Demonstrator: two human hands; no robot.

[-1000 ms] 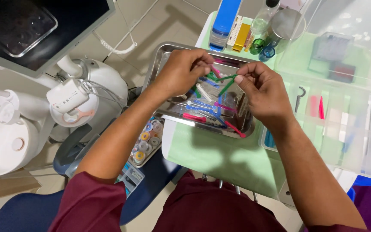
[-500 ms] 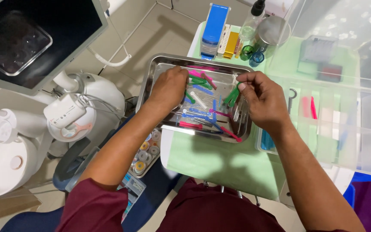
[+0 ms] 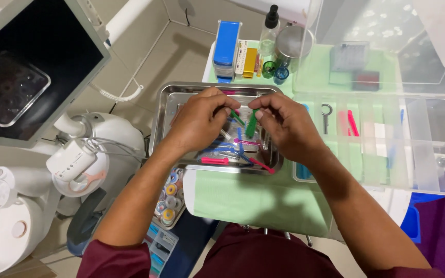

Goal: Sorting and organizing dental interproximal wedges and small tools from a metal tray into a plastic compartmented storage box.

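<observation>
Both hands are over the steel tray [image 3: 167,103], and the right hand [image 3: 284,123] has its fingertips pinched shut on a small green plastic-handled tool [image 3: 252,122], while the left hand [image 3: 202,121] pinches a second thin green stick [image 3: 237,117] right beside it. More pink and blue sticks [image 3: 215,160] lie loose in the tray under the hands. The tray sits on a pale green cloth [image 3: 243,198], with a clear compartment box [image 3: 418,149] just right of it and a dark monitor [image 3: 21,77] off to its left.

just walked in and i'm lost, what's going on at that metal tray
A person in maroon sleeves works over a shallow steel tray of coloured plastic-handled instruments on a green cloth. The right hand pinches a small green-handled tool above the tray; the left hand meets it, fingertips at another green piece. A clear compartmented plastic box lies open beside the tray.
</observation>
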